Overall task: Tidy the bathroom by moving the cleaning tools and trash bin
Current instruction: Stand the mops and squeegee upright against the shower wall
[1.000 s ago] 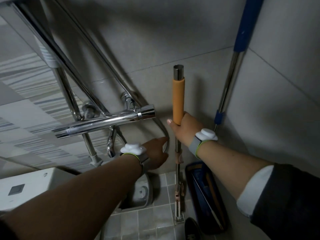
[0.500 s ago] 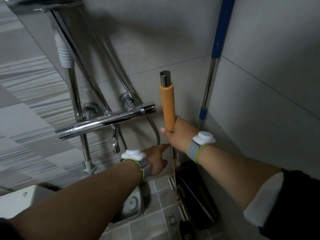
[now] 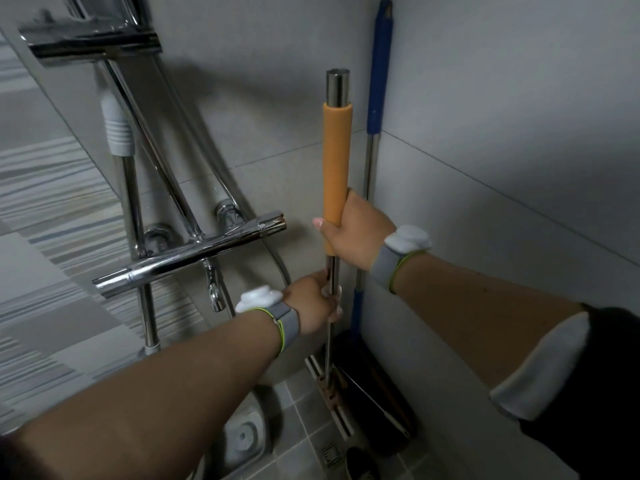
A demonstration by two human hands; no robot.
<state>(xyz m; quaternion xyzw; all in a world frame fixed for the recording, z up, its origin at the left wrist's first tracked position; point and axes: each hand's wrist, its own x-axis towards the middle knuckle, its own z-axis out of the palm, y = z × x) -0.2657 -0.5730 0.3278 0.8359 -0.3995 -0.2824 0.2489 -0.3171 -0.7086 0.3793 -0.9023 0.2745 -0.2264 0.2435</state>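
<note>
Beside the shower mixer [image 3: 194, 252], both hands grip the orange-handled squeegee [image 3: 336, 161]: right hand [image 3: 353, 233] above left hand [image 3: 317, 303].

Lighting dim and flat throughout; grey wall tiles [image 3: 502, 98] read muted. Source appears overhead: bright glare streaks on the chrome shower mixer bar [image 3: 194, 252] and on the upper fitting [image 3: 93, 43], which is smeared by motion blur. Soft broad shadow on the wall behind the riser pipes. Wide-angle distortion bows straight lines near the left edge. Floor corner is dark, detail lost.
</note>
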